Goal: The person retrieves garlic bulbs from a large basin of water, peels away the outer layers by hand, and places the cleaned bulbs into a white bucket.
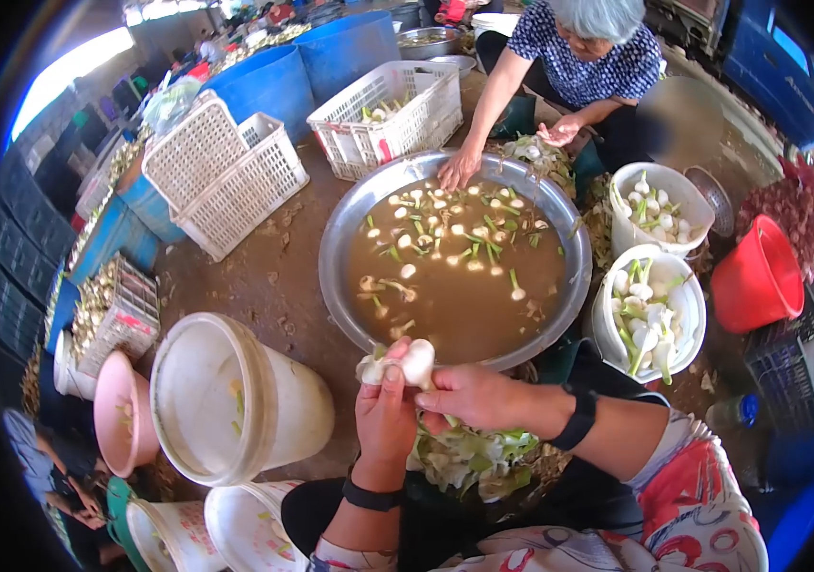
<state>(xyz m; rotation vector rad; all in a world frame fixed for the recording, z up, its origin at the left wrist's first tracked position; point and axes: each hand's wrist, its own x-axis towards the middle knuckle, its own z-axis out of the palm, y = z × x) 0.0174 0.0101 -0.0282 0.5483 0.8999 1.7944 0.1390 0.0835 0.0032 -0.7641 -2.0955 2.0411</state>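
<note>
My left hand (386, 415) is closed around white garlic bulbs, a round garlic bulb (417, 362) showing at the fingertips and another pale one beside it. My right hand (481, 396) pinches the round bulb's stem, and a bit of green shows below the fingers. Both hands are just in front of a wide metal basin (332, 272) of brown water. Several garlic bulbs with short green stems float there. Beneath my hands lies a heap of peeled leaves (473, 458).
Across the basin a person's hand (461, 168) reaches to the water. White buckets of garlic (607, 319) stand at the right, near a red bucket (760, 276). A tall white bucket (283, 400) and pink tub (119, 415) are at the left. Plastic crates (235, 186) sit behind.
</note>
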